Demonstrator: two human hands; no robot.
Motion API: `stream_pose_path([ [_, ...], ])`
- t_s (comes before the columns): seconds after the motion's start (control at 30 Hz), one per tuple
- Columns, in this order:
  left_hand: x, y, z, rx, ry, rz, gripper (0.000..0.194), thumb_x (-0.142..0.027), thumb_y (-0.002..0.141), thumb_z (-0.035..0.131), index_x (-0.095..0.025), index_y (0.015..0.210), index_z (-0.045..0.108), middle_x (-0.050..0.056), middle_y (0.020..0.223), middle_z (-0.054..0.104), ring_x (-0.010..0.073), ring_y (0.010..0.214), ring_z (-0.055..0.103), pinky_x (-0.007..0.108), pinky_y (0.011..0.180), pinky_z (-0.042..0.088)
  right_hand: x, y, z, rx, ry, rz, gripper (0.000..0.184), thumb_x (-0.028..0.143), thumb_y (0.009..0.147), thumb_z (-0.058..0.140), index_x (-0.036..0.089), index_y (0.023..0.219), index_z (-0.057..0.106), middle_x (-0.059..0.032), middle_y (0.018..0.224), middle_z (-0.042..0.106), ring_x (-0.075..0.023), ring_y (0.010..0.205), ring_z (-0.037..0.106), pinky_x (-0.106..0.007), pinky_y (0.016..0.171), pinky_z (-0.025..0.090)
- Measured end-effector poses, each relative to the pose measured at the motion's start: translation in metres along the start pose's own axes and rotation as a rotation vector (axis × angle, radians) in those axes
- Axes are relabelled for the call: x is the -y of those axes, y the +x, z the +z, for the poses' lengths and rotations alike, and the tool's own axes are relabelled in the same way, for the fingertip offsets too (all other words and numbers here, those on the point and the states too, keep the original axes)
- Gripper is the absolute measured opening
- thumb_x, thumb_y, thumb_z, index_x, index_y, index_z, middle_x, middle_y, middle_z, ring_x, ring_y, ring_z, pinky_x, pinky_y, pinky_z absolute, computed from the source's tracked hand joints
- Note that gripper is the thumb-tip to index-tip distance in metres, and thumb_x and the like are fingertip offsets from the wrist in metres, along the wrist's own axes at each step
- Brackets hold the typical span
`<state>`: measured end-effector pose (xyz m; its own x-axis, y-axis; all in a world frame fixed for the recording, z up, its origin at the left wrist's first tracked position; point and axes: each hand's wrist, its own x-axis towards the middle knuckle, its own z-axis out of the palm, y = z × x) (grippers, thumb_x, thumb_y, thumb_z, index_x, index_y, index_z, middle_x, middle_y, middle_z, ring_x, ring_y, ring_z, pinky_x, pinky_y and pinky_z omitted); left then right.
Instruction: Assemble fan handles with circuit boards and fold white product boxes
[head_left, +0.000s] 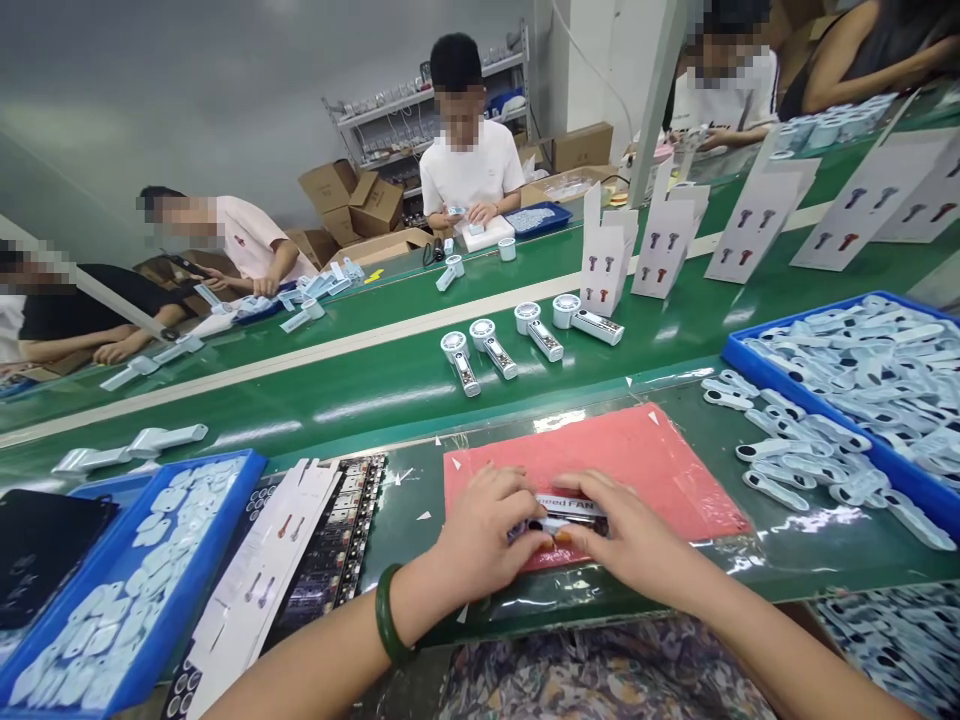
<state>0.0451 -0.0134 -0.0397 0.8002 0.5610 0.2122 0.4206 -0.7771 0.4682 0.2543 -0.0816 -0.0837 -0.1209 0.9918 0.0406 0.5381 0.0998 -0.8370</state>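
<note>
Both of my hands are closed around a small light-coloured handheld fan part point(568, 505), with lettering ending in "peed FAN" along its top edge. My left hand point(491, 525) grips its left end, thumb at the front. On the right end, my right hand point(626, 520) has its thumb and fingers pinched. Dark inner parts show between the thumbs; my fingers hide both ends. Beneath lies a red mat point(637, 465) under clear plastic. Beyond it, several handheld fans point(494, 350) with exposed circuit boards in their handles rest on the green belt point(360, 385).
To the right, a blue tray point(765, 373) holds pale handle covers, with loose covers point(799, 450) beside it. At left are another blue tray point(196, 565), printed white cardboard point(262, 560) and circuit boards point(334, 560). White boxes point(606, 260) stand on the belt; co-workers point(472, 165) sit opposite.
</note>
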Motion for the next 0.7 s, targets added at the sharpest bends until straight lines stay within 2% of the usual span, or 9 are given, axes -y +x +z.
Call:
stream_pose_path([
  [0.03, -0.005, -0.004, 0.001, 0.002, 0.026, -0.014, 0.018, -0.025, 0.088, 0.066, -0.022, 0.106, 0.065, 0.007, 0.113, 0.068, 0.0284, 0.120, 0.056, 0.049, 0.104, 0.045, 0.001, -0.004, 0.001, 0.008, -0.048, -0.020, 0.038, 0.030, 0.092, 0.061, 0.028, 0.130, 0.054, -0.0051, 0.128, 0.060, -0.0261, 0.120, 0.054, -0.046, 0.103, 0.042],
  [0.1, -0.012, -0.010, 0.006, -0.010, 0.067, -0.040, 0.021, -0.023, 0.091, 0.061, -0.021, 0.112, 0.064, 0.008, 0.115, 0.068, 0.0282, 0.120, 0.056, 0.051, 0.107, 0.042, 0.004, -0.009, 0.005, 0.013, -0.146, -0.066, 0.035, 0.028, 0.096, 0.055, 0.026, 0.131, 0.054, -0.0071, 0.127, 0.061, -0.0278, 0.119, 0.053, -0.050, 0.103, 0.040],
  [0.23, -0.016, -0.009, 0.013, -0.029, 0.128, -0.050, 0.018, -0.020, 0.094, 0.054, -0.021, 0.107, 0.065, 0.007, 0.110, 0.069, 0.0266, 0.116, 0.058, 0.049, 0.106, 0.044, 0.006, -0.009, 0.010, -0.013, -0.271, -0.122, 0.030, 0.025, 0.100, 0.046, 0.022, 0.127, 0.057, -0.0091, 0.120, 0.064, -0.0288, 0.111, 0.056, -0.050, 0.094, 0.044],
  [0.47, -0.013, -0.011, 0.010, 0.030, 0.210, -0.026, 0.025, -0.023, 0.092, 0.055, -0.019, 0.117, 0.061, 0.010, 0.118, 0.068, 0.0306, 0.125, 0.054, 0.054, 0.108, 0.041, -0.001, -0.011, 0.010, -0.017, -0.297, -0.236, 0.037, 0.022, 0.097, 0.052, 0.019, 0.134, 0.052, -0.0113, 0.125, 0.062, -0.0292, 0.113, 0.054, -0.049, 0.096, 0.044],
  [0.6, -0.016, -0.009, 0.011, 0.042, 0.235, -0.032, 0.022, -0.022, 0.094, 0.051, -0.019, 0.113, 0.062, 0.010, 0.115, 0.069, 0.0297, 0.122, 0.055, 0.052, 0.105, 0.043, 0.003, -0.009, 0.014, -0.036, -0.316, -0.217, 0.033, 0.021, 0.097, 0.050, 0.019, 0.130, 0.055, -0.0108, 0.119, 0.064, -0.0298, 0.108, 0.055, -0.050, 0.092, 0.046],
  [0.7, -0.020, -0.005, 0.010, 0.081, 0.270, -0.026, 0.023, -0.023, 0.093, 0.054, -0.021, 0.115, 0.062, 0.009, 0.116, 0.068, 0.0298, 0.124, 0.053, 0.052, 0.105, 0.042, 0.005, -0.006, 0.013, -0.029, -0.272, -0.187, 0.034, 0.022, 0.097, 0.052, 0.021, 0.131, 0.055, -0.0091, 0.121, 0.064, -0.0278, 0.111, 0.056, -0.049, 0.096, 0.047],
])
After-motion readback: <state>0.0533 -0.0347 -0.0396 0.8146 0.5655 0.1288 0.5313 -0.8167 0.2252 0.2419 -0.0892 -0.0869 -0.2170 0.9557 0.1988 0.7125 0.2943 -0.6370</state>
